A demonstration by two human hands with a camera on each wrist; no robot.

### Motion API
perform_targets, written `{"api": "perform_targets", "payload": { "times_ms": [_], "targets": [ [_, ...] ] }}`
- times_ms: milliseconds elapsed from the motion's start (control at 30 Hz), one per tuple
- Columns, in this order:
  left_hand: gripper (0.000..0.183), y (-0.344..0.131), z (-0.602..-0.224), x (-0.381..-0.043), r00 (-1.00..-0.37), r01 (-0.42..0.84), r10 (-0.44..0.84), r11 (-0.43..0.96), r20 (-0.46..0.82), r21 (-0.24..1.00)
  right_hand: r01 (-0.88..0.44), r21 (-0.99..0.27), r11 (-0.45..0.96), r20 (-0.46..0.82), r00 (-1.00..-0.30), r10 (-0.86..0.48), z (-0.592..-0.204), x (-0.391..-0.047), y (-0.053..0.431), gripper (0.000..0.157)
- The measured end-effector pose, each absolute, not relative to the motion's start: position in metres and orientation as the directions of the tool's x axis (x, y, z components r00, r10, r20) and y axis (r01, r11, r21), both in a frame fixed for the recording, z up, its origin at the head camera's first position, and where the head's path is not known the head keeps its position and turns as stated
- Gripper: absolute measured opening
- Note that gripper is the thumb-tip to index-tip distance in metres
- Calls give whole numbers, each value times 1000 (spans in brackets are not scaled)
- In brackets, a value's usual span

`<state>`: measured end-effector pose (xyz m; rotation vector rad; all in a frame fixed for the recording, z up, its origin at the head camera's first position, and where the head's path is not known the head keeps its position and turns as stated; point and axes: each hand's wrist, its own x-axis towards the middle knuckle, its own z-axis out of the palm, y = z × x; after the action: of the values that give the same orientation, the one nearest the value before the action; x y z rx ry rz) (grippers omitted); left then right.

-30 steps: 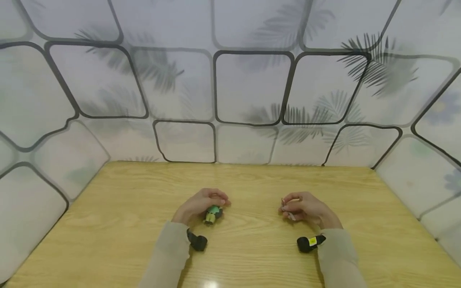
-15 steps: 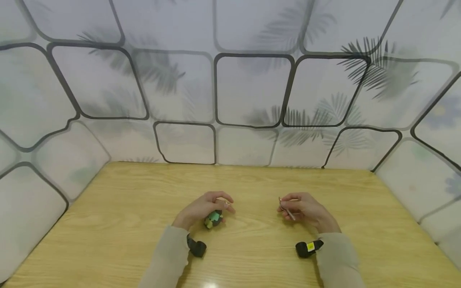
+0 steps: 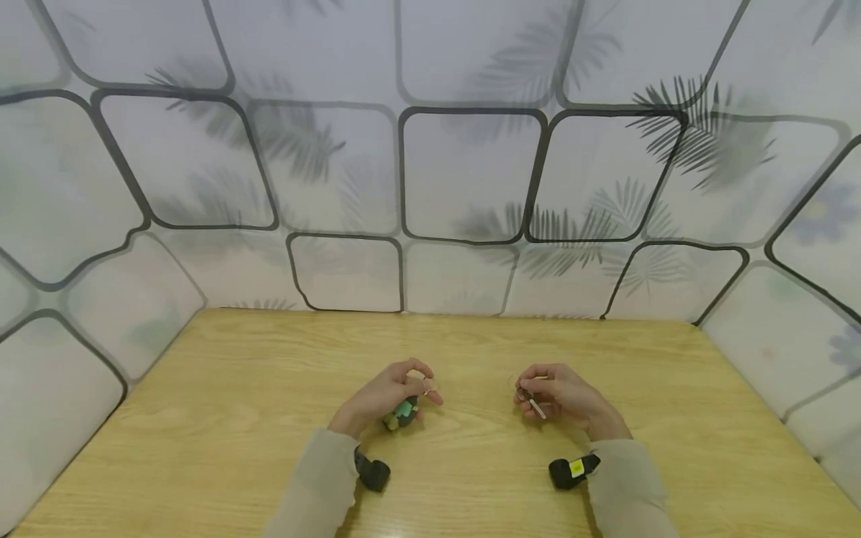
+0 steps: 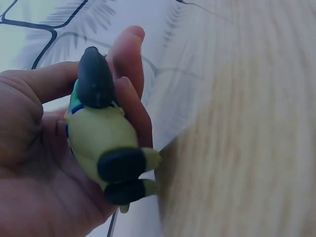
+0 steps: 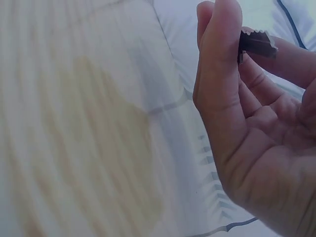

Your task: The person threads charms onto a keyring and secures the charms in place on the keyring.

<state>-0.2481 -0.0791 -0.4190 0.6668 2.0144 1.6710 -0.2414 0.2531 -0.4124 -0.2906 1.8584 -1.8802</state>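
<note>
My left hand (image 3: 390, 390) pinches a small metal ring between thumb and finger, from which a figurine keychain (image 3: 402, 415) hangs by the palm. In the left wrist view the figurine (image 4: 101, 131) is yellow-green, with a teal top, a dark rounded piece and dark soles. Across from it my right hand (image 3: 568, 392) pinches a metal key (image 3: 537, 408) by its upper end, a thin ring showing faintly by the fingertips. The key's toothed blade (image 5: 259, 43) juts past the thumb in the right wrist view; the rest of the key is hidden there.
Both hands are over a light wood-grain table (image 3: 464, 478). A pale patterned backdrop (image 3: 471, 179) with dark outlines and leaf prints encloses its back and sides. Each wrist wears a black camera on a strap, the right camera (image 3: 565, 473) having a yellow label.
The key in my right hand has turned into fuller view, and its ring now shows past the fingertips. My left hand has lifted its fingers, baring the keychain's ring, while the figurine has tilted.
</note>
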Motion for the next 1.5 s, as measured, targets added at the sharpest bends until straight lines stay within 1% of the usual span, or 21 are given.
{"api": "perform_targets", "payload": {
  "times_ms": [67,167,267,333,433,567,667,800,1000,1067,1333,1500],
  "targets": [
    [31,-79,-420,-248,-782,85,622,163,-36,983,179,-983,38,-176,-862,-476,-413,-241,253,15],
    [25,-77,-420,-247,-779,52,625,138,-46,989,172,-984,44,-172,-862,-478,-415,-242,252,15],
    [19,-75,-419,-246,-792,5,608,86,-48,996,172,-984,47,-173,-860,-480,-417,-243,252,15],
    [20,-73,-417,-245,-806,-21,590,56,-50,998,169,-984,48,-171,-859,-483,-418,-243,251,15],
    [26,-73,-415,-244,-817,-44,575,26,-50,999,168,-984,50,-171,-857,-486,-417,-243,251,15],
    [31,-73,-414,-245,-814,-16,580,37,-34,999,167,-985,49,-169,-855,-490,-416,-243,251,15],
    [27,-74,-414,-246,-806,-12,591,32,-29,999,166,-985,47,-167,-853,-494,-415,-243,251,15],
    [26,-74,-414,-248,-798,-40,602,-9,-27,999,162,-986,42,-162,-855,-493,-414,-243,252,15],
    [28,-72,-414,-248,-806,-7,592,7,-10,1000,161,-986,47,-163,-858,-487,-414,-242,253,15],
    [29,-71,-414,-248,-800,1,600,-2,2,1000,166,-985,44,-166,-857,-487,-414,-242,253,15],
    [42,-71,-411,-246,-779,-33,626,-1,-25,999,167,-985,34,-162,-862,-481,-412,-243,253,15],
    [44,-72,-410,-246,-756,4,655,10,-3,1000,177,-984,33,-171,-862,-476,-411,-244,252,15]
  ]
}}
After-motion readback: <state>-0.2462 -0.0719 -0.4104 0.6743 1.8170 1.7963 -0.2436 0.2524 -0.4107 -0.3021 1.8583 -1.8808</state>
